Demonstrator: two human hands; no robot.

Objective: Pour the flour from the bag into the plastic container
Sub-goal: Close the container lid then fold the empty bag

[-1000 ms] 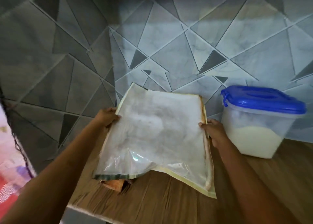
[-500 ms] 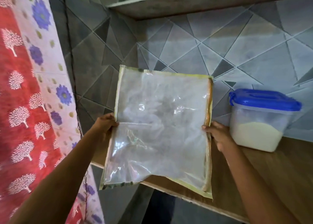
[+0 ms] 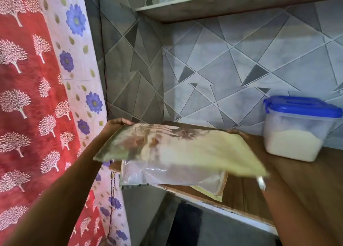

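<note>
**Ann:** Gripping the far left corner of the bag [image 3: 178, 153], the left hand [image 3: 117, 124] has its fingers curled over the edge, and the right hand [image 3: 238, 133] pinches the far right corner, though most of that hand is hidden behind the plastic.

**Ben:** And the bag itself? It's blurred, but it looks limp to me.

**Ann:** Limp and flat, folded over on itself, held between the two hands above the near left end of the wooden shelf [image 3: 306, 180]. I can't make out any heap of flour inside it; only a dusty film shows.

**Ben:** So where's the flour?

**Ann:** Look right. The plastic container [image 3: 295, 140] stands on the shelf against the tiled wall [image 3: 222, 69], well apart from the bag, with pale flour filling roughly its lower half.

**Ben:** With the blue lid [image 3: 300, 106] on!

**Ann:** On top, yes, and it seems closed. My read: the pouring is done, and what's left is only dealing with the empty bag.

**Ben:** Curtain [image 3: 27, 97] at far left, nothing else in play.
</note>
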